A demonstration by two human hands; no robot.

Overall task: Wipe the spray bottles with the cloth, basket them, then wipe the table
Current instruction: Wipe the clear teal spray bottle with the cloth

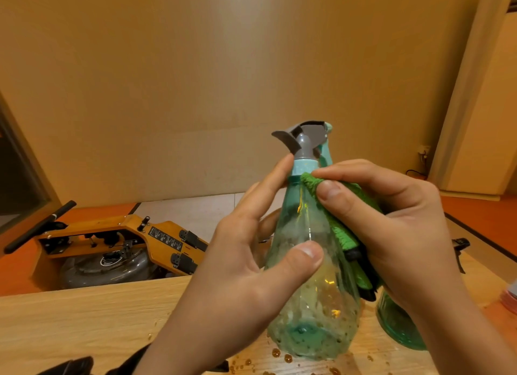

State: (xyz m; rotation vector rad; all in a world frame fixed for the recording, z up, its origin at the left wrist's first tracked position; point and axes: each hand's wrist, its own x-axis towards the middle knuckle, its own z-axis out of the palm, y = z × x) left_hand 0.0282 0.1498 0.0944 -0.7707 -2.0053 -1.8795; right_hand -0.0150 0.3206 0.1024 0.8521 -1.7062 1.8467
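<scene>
A clear teal spray bottle [307,304] with a grey trigger head stands tilted in the middle, its wall beaded with droplets. My left hand [246,262] holds it, thumb on the front and index finger up at the neck collar. My right hand [391,226] pinches a folded green cloth [340,229] and presses it against the bottle's right shoulder just below the collar. A second teal bottle [397,327] stands behind my right wrist, mostly hidden. The basket is not in view.
The light wooden table [84,318] carries water drops [279,355] in front of the bottle. Beyond its far edge a wooden rowing machine [112,246] lies on the floor. Dark objects [72,367] sit at the bottom left edge. A pink thing [509,296] shows at the right.
</scene>
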